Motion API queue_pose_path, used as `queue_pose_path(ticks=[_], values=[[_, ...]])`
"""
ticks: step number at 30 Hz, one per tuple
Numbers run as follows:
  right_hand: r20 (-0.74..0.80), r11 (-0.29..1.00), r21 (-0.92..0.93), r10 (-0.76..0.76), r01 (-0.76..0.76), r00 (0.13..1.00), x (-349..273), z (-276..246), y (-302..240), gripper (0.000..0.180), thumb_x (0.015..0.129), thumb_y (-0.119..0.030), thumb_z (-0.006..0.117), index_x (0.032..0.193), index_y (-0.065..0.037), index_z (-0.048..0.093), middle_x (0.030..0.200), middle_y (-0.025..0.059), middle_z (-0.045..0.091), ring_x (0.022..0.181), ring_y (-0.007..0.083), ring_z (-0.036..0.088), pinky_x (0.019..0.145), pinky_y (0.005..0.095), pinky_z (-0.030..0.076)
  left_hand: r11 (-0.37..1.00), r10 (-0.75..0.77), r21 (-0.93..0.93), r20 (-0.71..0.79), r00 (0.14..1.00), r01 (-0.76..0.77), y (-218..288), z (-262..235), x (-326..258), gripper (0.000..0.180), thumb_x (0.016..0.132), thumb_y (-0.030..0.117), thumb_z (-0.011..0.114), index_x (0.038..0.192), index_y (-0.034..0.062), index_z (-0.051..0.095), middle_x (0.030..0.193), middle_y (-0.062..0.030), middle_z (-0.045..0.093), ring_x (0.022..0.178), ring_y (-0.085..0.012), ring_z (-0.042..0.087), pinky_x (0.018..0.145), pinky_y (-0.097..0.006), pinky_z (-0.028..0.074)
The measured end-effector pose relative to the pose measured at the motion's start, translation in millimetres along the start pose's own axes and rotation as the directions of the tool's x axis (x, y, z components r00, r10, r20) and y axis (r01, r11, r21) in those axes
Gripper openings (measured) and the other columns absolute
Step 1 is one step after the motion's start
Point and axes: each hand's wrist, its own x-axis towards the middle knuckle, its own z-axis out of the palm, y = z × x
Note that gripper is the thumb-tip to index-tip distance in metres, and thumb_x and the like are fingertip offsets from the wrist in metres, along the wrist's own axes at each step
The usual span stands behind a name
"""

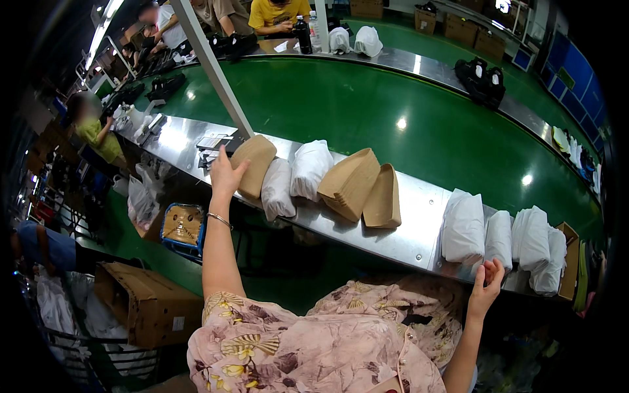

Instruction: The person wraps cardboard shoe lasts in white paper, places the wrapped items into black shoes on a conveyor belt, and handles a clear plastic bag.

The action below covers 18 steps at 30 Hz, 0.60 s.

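Note:
My left hand (227, 173) reaches to the left part of the metal bench, fingers apart, its thumb at the edge of a rounded brown cardboard piece (257, 164). It appears to touch that piece without gripping it. Right of it stand two white paper-wrapped bundles (312, 169), then a nested stack of brown cardboard forms (350, 183) and a single brown form (382, 200). My right hand (486, 287) is at the bench's near edge, fingers loosely bent and apart, beside several white wrapped bundles (463, 229). Nothing shows in it.
The narrow metal bench (416, 223) runs across in front of me, with a slanted pole (219, 78) rising behind it. An open carton (147, 304) and a blue-framed stool (183, 226) stand at the left. Other people work along the far bench, with black shoes (481, 80) on it.

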Motion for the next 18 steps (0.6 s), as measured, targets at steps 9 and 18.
queue_pose_path(ticks=[9, 18], values=[[-0.035, 0.996, 0.053, 0.073, -0.071, 0.997, -5.0, -8.1, 11.1, 0.026, 0.087, -0.007, 0.053, 0.112, 0.001, 0.048, 0.092, 0.0071, 0.057, 0.082, 0.0125, 0.054, 0.076, 0.0244, 0.043, 0.796, -0.213, -0.5, 0.295, 0.931, 0.341, -4.9, 12.2, 13.1, 0.056, 0.069, 0.029, 0.075, 0.106, -0.0064, 0.051, 0.096, -0.017, 0.061, 0.087, -0.0244, 0.06, 0.076, -0.033, 0.047], [-0.097, 1.0, 0.011, 0.012, -0.011, 0.995, -2.4, -6.4, -6.6, 0.02, 0.088, -0.004, 0.051, 0.107, 0.003, 0.051, 0.092, 0.0088, 0.058, 0.083, 0.0141, 0.055, 0.076, 0.0259, 0.044, 0.16, -0.271, -0.934, 0.269, 0.924, 0.319, 64.1, -62.4, -0.5, 0.043, 0.082, 0.031, 0.065, 0.105, -0.0027, 0.05, 0.101, -0.0084, 0.058, 0.092, -0.0136, 0.053, 0.082, -0.026, 0.042]])
